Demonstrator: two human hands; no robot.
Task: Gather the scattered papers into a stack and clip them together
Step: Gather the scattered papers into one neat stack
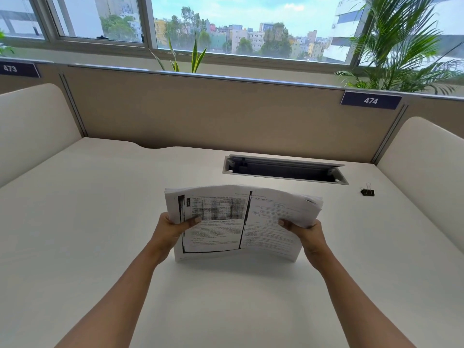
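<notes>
The paper stack (226,237) pinched between your fingers (193,220) is matt white, printed in smudgy black toner. Beneath them, the desk (100,222) looks smooth, satin off-white. Beyond your right fingers (283,223), the binder clip (367,192) is black metal.

Office, open-plan workstation. Evidence:
- white bench (100,209) boxed in by a tan fabric partition (226,114) at the back, with a rounded cream left divider (32,126) and right divider (424,156) at the sides: a standard cubicle.
- numbered seat tags on the partition rail: 474 label (371,100) here and 473 label (15,69) on the next bay left.
- cable hatch (285,170) recessed in the bench top, lid open.
- wide window (251,26) behind the partition looks down over city buildings and treetops, so an upper floor.
- palm (401,46) and snake plant (193,56) along the sill.
- stationery only: printed papers (238,222) and a black binder clip (367,192) on the bench.
</notes>
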